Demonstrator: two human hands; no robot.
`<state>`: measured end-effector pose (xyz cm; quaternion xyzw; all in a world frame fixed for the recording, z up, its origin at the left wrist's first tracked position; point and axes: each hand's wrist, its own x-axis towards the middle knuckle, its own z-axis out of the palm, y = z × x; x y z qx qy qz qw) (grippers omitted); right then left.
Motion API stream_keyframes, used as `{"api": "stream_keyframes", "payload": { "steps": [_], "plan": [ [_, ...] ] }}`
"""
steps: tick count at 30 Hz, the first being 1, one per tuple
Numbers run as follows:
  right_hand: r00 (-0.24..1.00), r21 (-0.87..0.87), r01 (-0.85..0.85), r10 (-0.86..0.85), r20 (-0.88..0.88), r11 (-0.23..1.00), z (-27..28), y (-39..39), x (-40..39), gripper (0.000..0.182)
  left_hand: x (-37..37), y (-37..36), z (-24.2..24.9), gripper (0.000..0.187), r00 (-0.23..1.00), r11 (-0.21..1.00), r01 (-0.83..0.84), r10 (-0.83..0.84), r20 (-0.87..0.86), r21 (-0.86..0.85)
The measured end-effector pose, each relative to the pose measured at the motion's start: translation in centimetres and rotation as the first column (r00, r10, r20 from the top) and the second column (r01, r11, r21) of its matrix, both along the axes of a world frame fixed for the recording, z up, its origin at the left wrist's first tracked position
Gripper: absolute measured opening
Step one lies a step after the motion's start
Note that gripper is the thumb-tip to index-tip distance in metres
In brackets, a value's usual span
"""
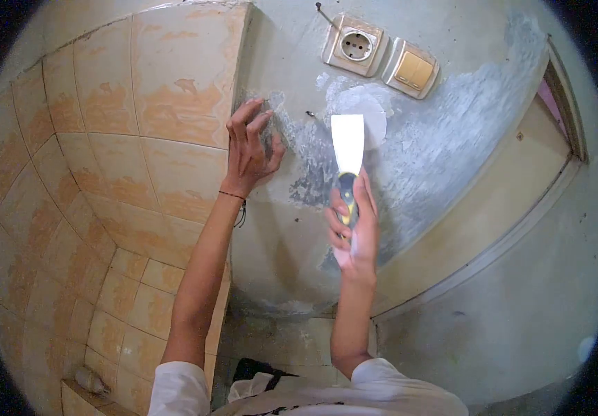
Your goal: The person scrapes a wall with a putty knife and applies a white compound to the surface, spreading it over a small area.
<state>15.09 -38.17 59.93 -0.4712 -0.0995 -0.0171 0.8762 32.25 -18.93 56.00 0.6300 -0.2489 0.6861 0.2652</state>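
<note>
A putty knife (347,145) with a wide pale blade and a grey-and-yellow handle is upright in my right hand (356,225), the fingers wrapped around the handle. Its blade overlaps a smooth white patch (377,114) on the grey wall (417,149). To the left, my left hand (252,142) has its fingers bent and spread, with nothing in them. The fingertips are right at the wall, beside the edge of the tiled section. Rough, whitish smears and darker scraped spots cover the plaster around both hands.
Above the blade are a wall socket (356,46) and a light switch (413,71). A nail (323,12) sticks out near the socket. Orange-patterned tiles (181,76) line the left side. A door (521,173) in its frame stands at right.
</note>
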Motion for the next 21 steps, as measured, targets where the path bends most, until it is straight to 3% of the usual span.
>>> {"api": "stream_keyframes", "payload": {
  "steps": [3, 21],
  "plan": [
    [0.998, -0.016, -0.03, 0.031, 0.059, 0.999, -0.1, 0.0, 0.6, 0.053, 0.0, -0.1, 0.2, 0.054, 1.0, 1.0, 0.011, -0.011, -0.007, -0.009],
    [0.996, 0.051, -0.078, 0.076, 0.038, 0.996, -0.2, 0.1, 0.9, 0.046, -0.1, -0.2, 0.1, 0.052, 1.0, 1.0, -0.017, 0.017, -0.001, 0.0]
  ]
}}
